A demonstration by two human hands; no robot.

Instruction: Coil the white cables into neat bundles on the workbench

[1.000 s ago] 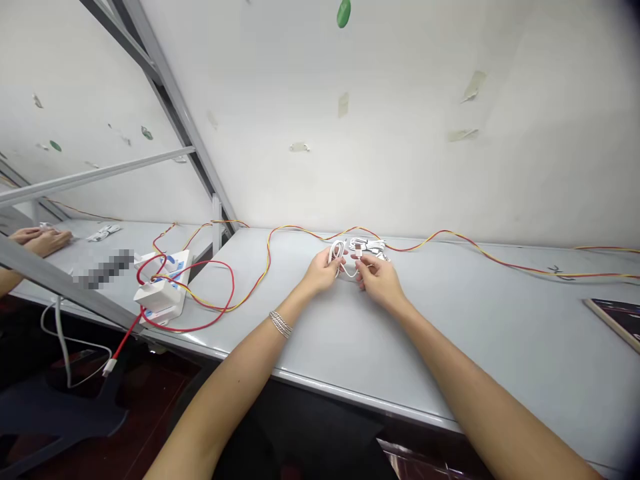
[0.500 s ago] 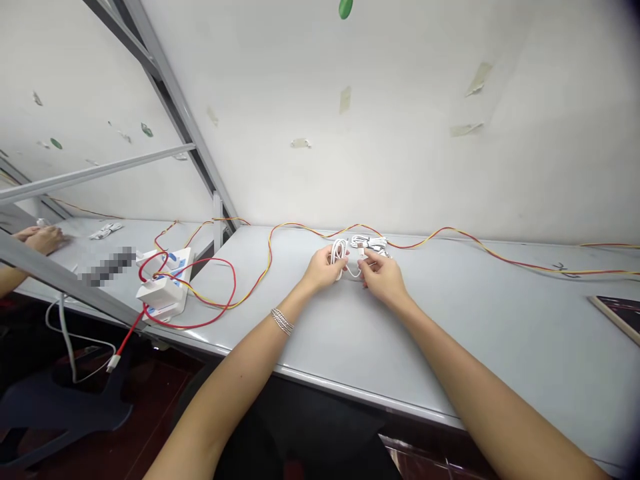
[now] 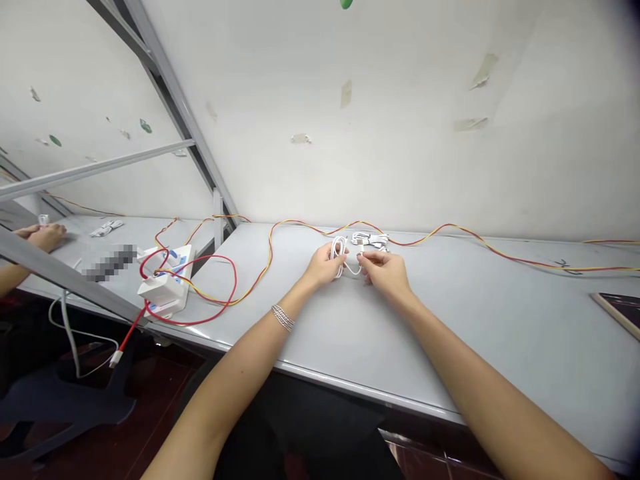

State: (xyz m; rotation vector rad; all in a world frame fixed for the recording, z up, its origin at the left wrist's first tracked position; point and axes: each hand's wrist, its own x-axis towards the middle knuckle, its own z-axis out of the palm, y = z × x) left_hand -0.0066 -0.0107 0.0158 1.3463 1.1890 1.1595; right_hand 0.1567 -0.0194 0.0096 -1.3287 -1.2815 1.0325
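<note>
My left hand (image 3: pixel 324 264) is closed around a coiled white USB cable (image 3: pixel 339 248), its loops standing up between thumb and fingers. In my right hand (image 3: pixel 384 268) the cable's USB plug (image 3: pixel 361 247) is pinched between thumb and fingertips, with the metal end pointing up. A short stretch of the same cable sags between both hands. Just behind my right hand, a bundle of white cable (image 3: pixel 369 239) lies on the grey table (image 3: pixel 350 347), partly hidden by the plug and fingers.
Red and yellow twisted wire (image 3: pixel 270 257) runs along the table's back edge. At left are a white power strip (image 3: pixel 186 263) with a white adapter (image 3: pixel 161 289), a metal frame (image 3: pixel 180 107) and another person's hands (image 3: pixel 46 236). A dark framed object (image 3: pixel 620 313) lies far right.
My right hand has shifted slightly and the plug now stands more upright, showing clearly above the fingertips. My left hand keeps its hold on the coil. The view has tilted a little.
</note>
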